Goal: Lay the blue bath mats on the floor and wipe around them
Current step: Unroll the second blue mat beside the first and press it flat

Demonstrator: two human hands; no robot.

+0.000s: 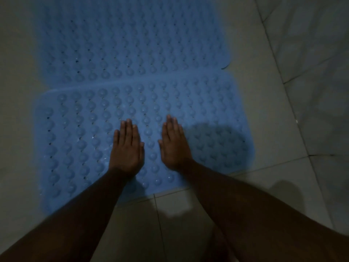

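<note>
The farther blue rubber bath mat with round bumps (132, 38) ran off the top edge of the frame, its far end unseen and blurred. Both bare forearms were cut by the bottom edge. The dim grey tiled floor (311, 91) lost detail at upper right.

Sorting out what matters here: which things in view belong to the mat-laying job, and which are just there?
Part of the job:
near blue mat
far blue mat
left hand
right hand
tiled floor

Just there:
nothing else visible; no cloth in view
</note>
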